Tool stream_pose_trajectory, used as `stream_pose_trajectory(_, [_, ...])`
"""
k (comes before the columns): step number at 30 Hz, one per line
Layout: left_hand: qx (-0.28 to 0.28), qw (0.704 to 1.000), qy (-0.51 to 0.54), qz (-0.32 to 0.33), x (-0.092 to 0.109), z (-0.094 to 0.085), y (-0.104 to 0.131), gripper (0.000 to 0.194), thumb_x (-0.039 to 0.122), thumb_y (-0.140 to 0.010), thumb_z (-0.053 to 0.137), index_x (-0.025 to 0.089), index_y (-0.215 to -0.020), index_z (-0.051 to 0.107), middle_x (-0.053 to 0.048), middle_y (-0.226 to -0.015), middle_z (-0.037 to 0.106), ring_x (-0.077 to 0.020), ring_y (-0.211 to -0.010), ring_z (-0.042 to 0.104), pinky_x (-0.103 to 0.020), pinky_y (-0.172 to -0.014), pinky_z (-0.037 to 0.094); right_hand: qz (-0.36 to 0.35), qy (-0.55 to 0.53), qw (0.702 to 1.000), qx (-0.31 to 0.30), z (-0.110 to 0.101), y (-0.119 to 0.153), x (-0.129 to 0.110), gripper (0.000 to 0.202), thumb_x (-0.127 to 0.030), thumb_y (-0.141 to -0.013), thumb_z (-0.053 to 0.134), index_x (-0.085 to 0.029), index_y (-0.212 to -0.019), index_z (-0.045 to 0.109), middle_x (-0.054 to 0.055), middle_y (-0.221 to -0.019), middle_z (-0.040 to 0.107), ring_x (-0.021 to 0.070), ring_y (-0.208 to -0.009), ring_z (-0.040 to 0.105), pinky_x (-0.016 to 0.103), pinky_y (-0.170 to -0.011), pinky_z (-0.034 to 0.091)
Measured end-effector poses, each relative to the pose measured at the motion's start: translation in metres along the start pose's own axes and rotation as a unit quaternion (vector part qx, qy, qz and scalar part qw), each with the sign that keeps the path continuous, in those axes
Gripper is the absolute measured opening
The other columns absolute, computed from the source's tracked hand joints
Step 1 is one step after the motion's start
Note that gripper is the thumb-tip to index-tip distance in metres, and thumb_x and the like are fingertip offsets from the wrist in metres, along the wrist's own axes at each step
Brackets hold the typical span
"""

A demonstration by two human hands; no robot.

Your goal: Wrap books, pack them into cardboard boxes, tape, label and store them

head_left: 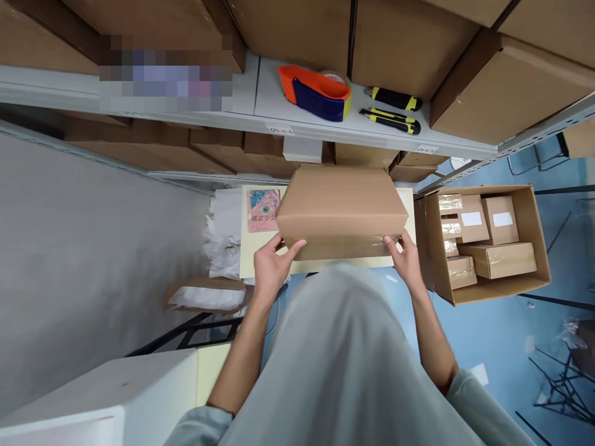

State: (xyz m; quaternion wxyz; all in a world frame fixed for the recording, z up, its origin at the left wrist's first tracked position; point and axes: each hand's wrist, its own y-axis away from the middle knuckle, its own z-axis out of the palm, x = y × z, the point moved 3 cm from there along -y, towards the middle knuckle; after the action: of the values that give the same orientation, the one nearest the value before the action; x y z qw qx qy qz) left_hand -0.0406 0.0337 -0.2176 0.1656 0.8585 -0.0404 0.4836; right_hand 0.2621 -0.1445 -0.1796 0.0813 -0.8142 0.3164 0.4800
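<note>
A closed brown cardboard box point(343, 201) lies in front of me over a pale yellow tabletop point(260, 255). Clear tape runs along its near side. My left hand point(273, 263) grips the near left corner, thumb on the taped side and fingers mostly hidden beneath or behind it. At the near right corner, my right hand point(406, 259) holds the box the same way. Left of the box, a pink and blue printed booklet point(263, 211) rests on the tabletop, partly covered by the box.
On the shelf point(267, 99) above are an orange and blue tape dispenser point(316, 93) and two yellow-black utility knives point(394, 108), beside large cartons. To the right stands an open carton point(542, 248) with several small boxes. White plastic wrap point(223, 248) lies at left.
</note>
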Motion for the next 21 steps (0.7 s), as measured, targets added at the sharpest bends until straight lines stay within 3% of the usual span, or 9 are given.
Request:
stream_pose_trajectory(3, [0.004,0.997,-0.078,-0.026,-0.037,0.012,0.006,0.041,0.056,-0.085,0.080,0.021,-0.106,0.083,-0.009,-0.104,0.086,-0.0297,-0.097,0.079,-0.037,-0.093,0.060,0.025,0.027,0.999,0.013,0.018,0.005,0.038,0.045,-0.060,-0.100,0.064,-0.022,-0.118,0.075,0.016,-0.135,0.074,0.0286,-0.120,0.072,0.050,-0.110,0.061])
stream_pose_trajectory(5, [-0.005,0.992,-0.117,-0.050,-0.063,0.027,0.007,0.034,0.050,-0.090,0.076,0.021,-0.107,0.083,-0.011,-0.108,0.086,-0.0313,-0.099,0.081,-0.038,-0.093,0.060,0.067,0.040,0.997,0.009,0.035,0.007,0.068,0.042,-0.056,-0.095,0.068,-0.020,-0.115,0.077,0.017,-0.134,0.073,0.0275,-0.109,0.074,0.050,-0.105,0.064])
stream_pose_trajectory(8, [-0.063,0.984,-0.140,-0.093,-0.097,0.046,0.010,0.029,0.038,-0.091,0.072,0.019,-0.111,0.082,-0.017,-0.118,0.085,-0.0369,-0.112,0.080,-0.043,-0.101,0.059,0.138,0.042,0.989,-0.030,0.054,0.012,0.104,0.032,-0.043,-0.092,0.068,-0.019,-0.110,0.077,0.015,-0.127,0.078,0.0267,-0.102,0.078,0.048,-0.101,0.066])
stream_pose_trajectory(11, [-0.115,0.978,-0.136,-0.113,-0.118,0.049,0.009,0.023,0.025,-0.084,0.074,0.018,-0.104,0.083,-0.019,-0.106,0.086,-0.0417,-0.109,0.081,-0.049,-0.102,0.059,0.170,0.036,0.983,-0.061,0.056,0.011,0.126,0.021,-0.036,-0.092,0.065,-0.020,-0.098,0.076,0.010,-0.102,0.083,0.0269,-0.094,0.081,0.049,-0.097,0.067])
stream_pose_trajectory(13, [-0.117,0.979,-0.121,-0.114,-0.124,0.043,-0.001,0.033,0.019,-0.083,0.070,0.017,-0.113,0.082,-0.018,-0.109,0.086,-0.0390,-0.108,0.082,-0.049,-0.104,0.060,0.176,0.023,0.982,-0.060,0.050,0.001,0.133,0.023,-0.036,-0.094,0.062,-0.019,-0.098,0.076,0.010,-0.101,0.084,0.0263,-0.094,0.081,0.050,-0.100,0.066])
stream_pose_trajectory(16, [-0.086,0.987,-0.090,-0.103,-0.120,0.037,-0.033,0.054,0.017,-0.089,0.060,0.013,-0.142,0.071,-0.021,-0.136,0.080,-0.0308,-0.118,0.080,-0.047,-0.112,0.058,0.179,-0.005,0.983,-0.043,0.044,-0.028,0.135,0.036,-0.044,-0.098,0.056,-0.015,-0.108,0.076,0.017,-0.120,0.083,0.0255,-0.106,0.081,0.048,-0.102,0.065])
stream_pose_trajectory(18, [-0.067,0.992,-0.066,-0.089,-0.109,0.040,-0.060,0.057,0.020,-0.094,0.055,0.010,-0.149,0.065,-0.022,-0.146,0.075,-0.0273,-0.123,0.079,-0.044,-0.114,0.058,0.175,-0.029,0.983,-0.040,0.047,-0.051,0.130,0.046,-0.053,-0.101,0.054,-0.014,-0.111,0.076,0.018,-0.124,0.082,0.0244,-0.108,0.080,0.044,-0.100,0.065])
stream_pose_trajectory(21, [-0.050,0.997,-0.034,-0.052,-0.085,0.051,-0.093,0.052,0.030,-0.101,0.052,0.012,-0.146,0.067,-0.020,-0.142,0.077,-0.0248,-0.130,0.075,-0.041,-0.113,0.058,0.163,-0.061,0.984,-0.045,0.059,-0.077,0.114,0.065,-0.073,-0.100,0.050,-0.014,-0.103,0.077,0.015,-0.111,0.085,0.0241,-0.102,0.079,0.041,-0.097,0.066])
